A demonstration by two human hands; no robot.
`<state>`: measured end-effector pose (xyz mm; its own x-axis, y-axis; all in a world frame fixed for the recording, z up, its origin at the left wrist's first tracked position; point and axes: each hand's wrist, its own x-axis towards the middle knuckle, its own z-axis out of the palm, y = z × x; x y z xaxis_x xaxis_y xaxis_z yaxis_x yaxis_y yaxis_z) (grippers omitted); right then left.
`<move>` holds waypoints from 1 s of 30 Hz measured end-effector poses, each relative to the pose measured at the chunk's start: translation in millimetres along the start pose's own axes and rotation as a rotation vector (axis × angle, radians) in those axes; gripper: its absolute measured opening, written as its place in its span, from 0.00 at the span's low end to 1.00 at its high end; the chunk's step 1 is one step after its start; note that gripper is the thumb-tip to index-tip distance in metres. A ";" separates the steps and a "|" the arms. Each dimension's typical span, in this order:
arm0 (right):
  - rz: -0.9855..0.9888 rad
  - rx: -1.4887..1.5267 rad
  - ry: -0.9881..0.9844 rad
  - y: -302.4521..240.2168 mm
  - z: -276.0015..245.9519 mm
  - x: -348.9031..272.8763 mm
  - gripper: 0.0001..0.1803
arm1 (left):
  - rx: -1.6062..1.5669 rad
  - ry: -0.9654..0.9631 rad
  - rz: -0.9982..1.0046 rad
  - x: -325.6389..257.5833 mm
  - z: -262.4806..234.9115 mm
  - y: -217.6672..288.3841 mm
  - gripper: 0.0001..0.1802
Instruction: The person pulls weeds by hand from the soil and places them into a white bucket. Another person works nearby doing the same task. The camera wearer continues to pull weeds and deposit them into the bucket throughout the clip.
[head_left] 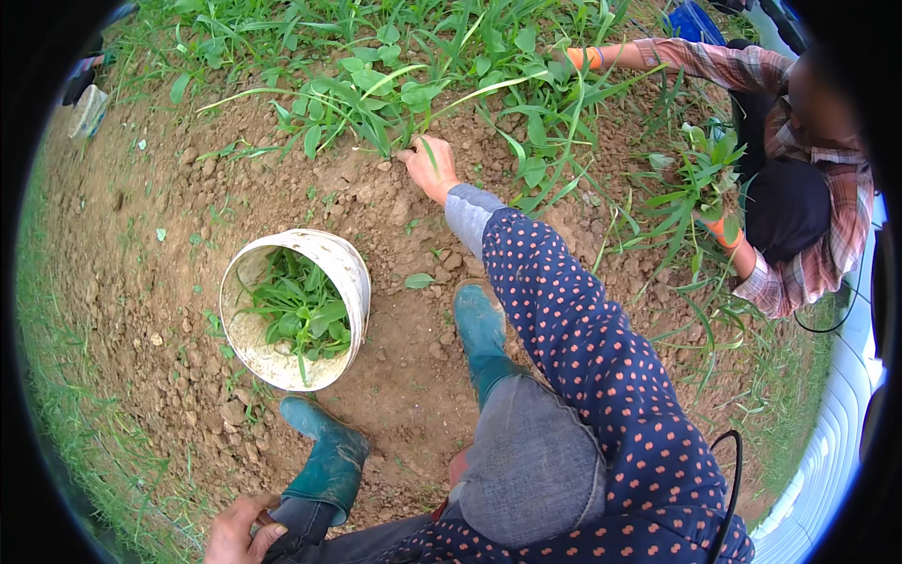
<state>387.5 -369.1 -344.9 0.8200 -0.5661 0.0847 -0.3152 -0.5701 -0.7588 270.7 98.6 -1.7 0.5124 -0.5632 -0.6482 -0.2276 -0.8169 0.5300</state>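
Observation:
My right hand (432, 169) reaches forward to the edge of a dense patch of green plants (376, 94). Its fingers are closed low at the base of a leafy plant (383, 132), near the soil; the exact grip is partly hidden. My left hand (242, 534) rests beside my left knee, thumb and fingers a little apart, with nothing visible in it. In front of me a dirty white bucket (357, 282) leans with its mouth toward me. Picked green leafy plants (305, 305) lie inside it.
My green rubber boots (329, 461) stand on bare, cloddy soil (404, 395), close to the bucket. At the right a co-worker in a plaid shirt (850, 221) and orange gloves crouches, holding a bunch of plants (695, 183). Another bucket (89, 111) is at the far left.

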 end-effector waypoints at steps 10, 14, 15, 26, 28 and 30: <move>-0.047 0.010 -0.072 13.3 0.0 5.8 0.14 | 0.018 0.002 -0.002 -1.6 -0.4 -0.6 0.21; -0.024 0.120 -0.088 14.8 -1.9 1.5 0.14 | 0.028 -0.004 -0.007 -1.9 0.3 -1.9 0.21; -0.007 0.174 -0.093 13.7 -4.2 -1.7 0.14 | 0.027 -0.004 -0.011 -1.7 0.5 -2.1 0.22; 0.116 0.715 0.087 -82.4 -112.1 -90.5 0.10 | 0.031 0.020 -0.014 -5.0 -0.5 -0.4 0.21; -0.034 0.627 0.014 -111.6 -112.9 -119.9 0.09 | 0.017 0.027 -0.018 -4.8 -0.8 1.4 0.21; -0.380 0.397 -0.249 -132.4 -100.7 -135.5 0.12 | -0.007 0.036 -0.014 -4.4 -2.6 2.8 0.21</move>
<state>270.1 -276.9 -190.9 0.9425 -0.1829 0.2796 0.1848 -0.4119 -0.8923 270.0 99.1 4.1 0.5452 -0.5467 -0.6355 -0.2140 -0.8237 0.5251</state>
